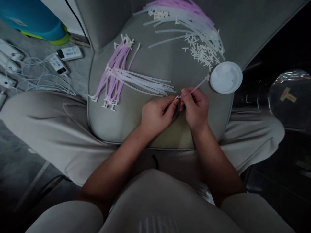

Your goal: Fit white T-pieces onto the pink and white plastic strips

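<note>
My right hand (198, 109) is closed in a pinch around a thin pink tube (199, 85), whose far end carries a small white T-shaped fitting (207, 77). At the tube's near end, my left hand (156, 113) pinches a small white fitting (177, 97). The two hands nearly meet; whether the tube is seated in the near fitting is hard to tell. Left of them, several loose whitish tubes (145, 83) lie partly across a bundle of pink tubes (118, 61) with white fittings at their ends.
The work lies on a grey chair seat (136, 124). At its back are an arc of white and pink tubes (191, 19), loose T-fittings (202, 51) and a round white dish (225, 77). White devices (70, 52) and tangled cables (36, 74) lie on the floor at left.
</note>
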Demonstrator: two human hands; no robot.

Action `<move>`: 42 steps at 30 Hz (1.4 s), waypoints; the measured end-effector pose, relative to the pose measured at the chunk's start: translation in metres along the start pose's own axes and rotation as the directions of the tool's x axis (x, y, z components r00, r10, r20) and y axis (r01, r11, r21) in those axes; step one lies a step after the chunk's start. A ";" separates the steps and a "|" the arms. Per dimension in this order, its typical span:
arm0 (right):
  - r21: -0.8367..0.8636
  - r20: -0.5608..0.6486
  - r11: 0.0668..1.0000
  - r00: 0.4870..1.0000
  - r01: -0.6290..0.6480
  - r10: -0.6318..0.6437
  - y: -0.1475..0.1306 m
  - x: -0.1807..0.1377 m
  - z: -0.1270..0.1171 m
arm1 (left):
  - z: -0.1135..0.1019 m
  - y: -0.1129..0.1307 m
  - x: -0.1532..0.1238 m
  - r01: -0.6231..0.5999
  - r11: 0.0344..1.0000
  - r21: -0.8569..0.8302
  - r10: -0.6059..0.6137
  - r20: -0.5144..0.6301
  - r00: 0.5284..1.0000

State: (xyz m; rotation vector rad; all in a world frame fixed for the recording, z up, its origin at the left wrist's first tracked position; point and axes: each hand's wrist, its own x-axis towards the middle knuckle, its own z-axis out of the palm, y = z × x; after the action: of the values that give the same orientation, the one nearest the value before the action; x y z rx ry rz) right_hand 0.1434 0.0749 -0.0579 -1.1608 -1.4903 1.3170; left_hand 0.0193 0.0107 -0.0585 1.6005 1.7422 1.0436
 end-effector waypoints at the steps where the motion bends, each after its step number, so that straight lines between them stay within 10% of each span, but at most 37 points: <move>1: 0.006 -0.006 1.000 1.000 -0.001 0.001 0.000 0.000 0.000 | 0.000 0.000 0.000 0.008 1.000 -0.009 -0.007 0.004 1.000; 42: 0.023 0.018 0.998 0.998 -0.056 0.056 -0.006 0.000 0.003 | 0.000 -0.002 -0.001 0.011 1.000 -0.014 -0.011 0.016 1.000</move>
State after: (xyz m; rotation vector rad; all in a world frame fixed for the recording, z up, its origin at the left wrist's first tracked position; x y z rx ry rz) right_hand 0.1401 0.0744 -0.0519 -1.1868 -1.4607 1.3816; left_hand 0.0182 0.0100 -0.0600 1.5852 1.7273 1.0330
